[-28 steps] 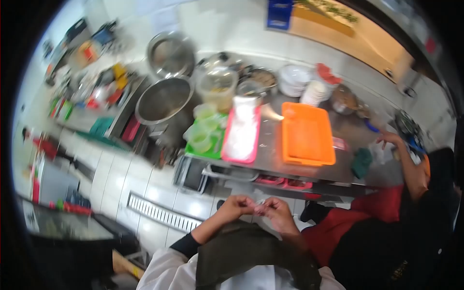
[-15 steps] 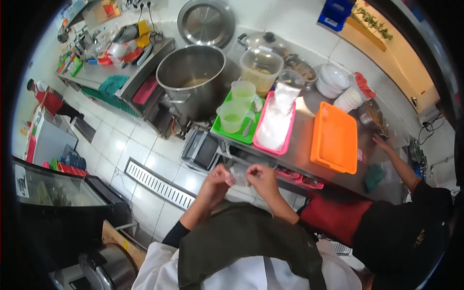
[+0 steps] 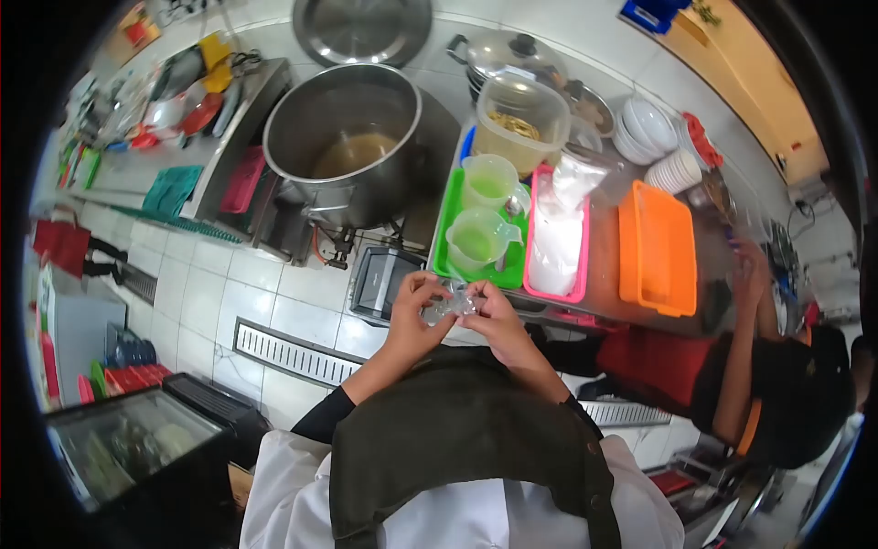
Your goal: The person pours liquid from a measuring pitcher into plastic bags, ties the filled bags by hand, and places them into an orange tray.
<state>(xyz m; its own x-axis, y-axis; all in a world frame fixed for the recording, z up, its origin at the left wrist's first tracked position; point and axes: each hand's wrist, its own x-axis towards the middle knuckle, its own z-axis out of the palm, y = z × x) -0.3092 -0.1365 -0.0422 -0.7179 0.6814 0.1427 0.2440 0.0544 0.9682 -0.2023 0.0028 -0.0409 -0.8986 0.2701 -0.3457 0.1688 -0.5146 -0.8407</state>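
Between my two hands is a small clear plastic bag [image 3: 451, 300], crumpled and see-through. My left hand [image 3: 419, 309] pinches its left side, thumb and fingers closed on the film. On the other side, my right hand [image 3: 494, 313] grips the bag with bent fingers. Whether anything is inside the bag I cannot make out. Just beyond my hands, a green tray [image 3: 443, 249] carries two translucent measuring jugs, the nearer jug [image 3: 474, 240] with its handle to the right. Right of it, a pink tray [image 3: 578, 286] holds a white plastic bag [image 3: 558, 240].
A large steel pot [image 3: 343, 197] with brownish liquid stands at the left. An orange tray [image 3: 657, 247] sits on the steel counter [image 3: 604, 206]. Close on my right, a co-worker in a black cap [image 3: 786, 393] has hands at the counter. A drain grate [image 3: 293, 352] crosses the tiled floor.
My hands have come closer together and bunched the clear bag. My view has shifted, bringing the pot and trays nearer. The co-worker at right has moved, and both their hands are now together.
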